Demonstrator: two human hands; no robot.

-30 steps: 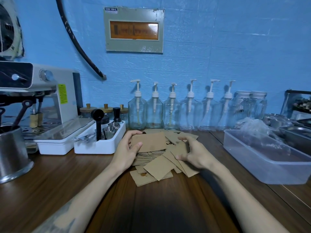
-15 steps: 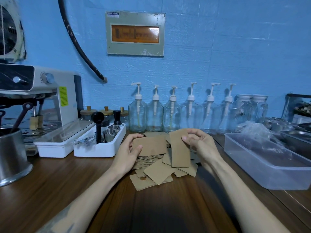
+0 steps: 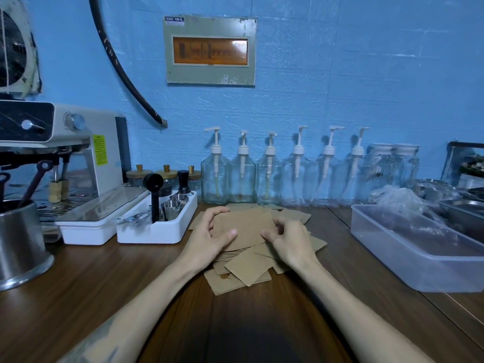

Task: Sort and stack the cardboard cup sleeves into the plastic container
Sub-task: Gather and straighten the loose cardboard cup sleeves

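Gripping a small stack of cardboard cup sleeves (image 3: 242, 227) from both ends, the left hand (image 3: 209, 238) has its fingers curled over the far edge and its thumb lying across the top face, while the right hand (image 3: 289, 241) pinches the other end with bent fingers. Both hands are clamped on that same stack, which sits just above a loose pile of sleeves (image 3: 246, 271) spread on the wooden surface (image 3: 104, 284). How many sleeves the stack holds is hard to tell, since the hands cover its edges. The clear plastic container (image 3: 419, 252) stands well apart to the right on the same surface, with crumpled clear plastic film (image 3: 400, 197) at its far end. Along the blue wall behind the pile stands a row of glass pump bottles (image 3: 269, 176). To the left sits a white tray (image 3: 159, 226) holding small metal cups and a black scoop, beside an espresso machine (image 3: 65, 153) and a steel pot (image 3: 21, 244) at the frame's edge.
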